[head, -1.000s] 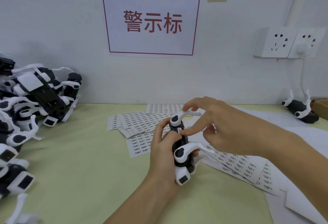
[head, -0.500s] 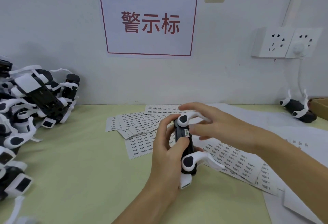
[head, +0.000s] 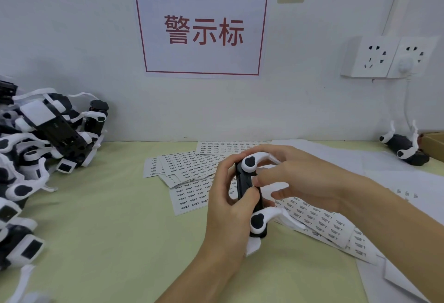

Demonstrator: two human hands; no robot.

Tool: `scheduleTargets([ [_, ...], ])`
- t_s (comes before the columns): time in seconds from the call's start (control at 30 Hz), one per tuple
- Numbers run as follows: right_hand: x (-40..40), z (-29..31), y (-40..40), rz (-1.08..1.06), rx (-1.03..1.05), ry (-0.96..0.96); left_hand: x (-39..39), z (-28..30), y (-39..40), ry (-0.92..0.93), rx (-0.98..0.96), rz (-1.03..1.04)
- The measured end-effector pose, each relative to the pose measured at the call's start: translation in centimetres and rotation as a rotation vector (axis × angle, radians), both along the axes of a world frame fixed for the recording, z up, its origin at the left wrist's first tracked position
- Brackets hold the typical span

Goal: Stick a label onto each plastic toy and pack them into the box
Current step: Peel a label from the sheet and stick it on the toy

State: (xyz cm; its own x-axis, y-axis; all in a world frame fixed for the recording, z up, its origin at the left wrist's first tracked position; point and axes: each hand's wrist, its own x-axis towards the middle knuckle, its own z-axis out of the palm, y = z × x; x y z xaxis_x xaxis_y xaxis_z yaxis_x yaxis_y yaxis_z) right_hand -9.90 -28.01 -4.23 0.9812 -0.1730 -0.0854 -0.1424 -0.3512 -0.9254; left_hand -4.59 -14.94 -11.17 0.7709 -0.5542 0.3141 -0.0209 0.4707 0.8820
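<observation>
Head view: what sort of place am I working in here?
Probably a labelling bench on a toy assembly or packing line: a heap of black-and-white toys at the left, label sheets spread on the green table, and a printed station sign on the wall.

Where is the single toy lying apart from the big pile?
In the head view, the lone toy lies at the far right against the wall, below the wall sockets and just left of the cardboard box.

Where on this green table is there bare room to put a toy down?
Bare green table lies between the pile of black-and-white plastic toys on the left and the white label sheets, and in front near the left hand. Right of the held toy, papers crowd the surface.
</observation>
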Motion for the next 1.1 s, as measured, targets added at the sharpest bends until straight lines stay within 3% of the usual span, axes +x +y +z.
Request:
scheduleTargets([
  [1.1,-0.15,0.14,-0.23,0.063,-0.052,0.009,-0.04,0.07,0.00,0.018,-0.015,-0.042],
])
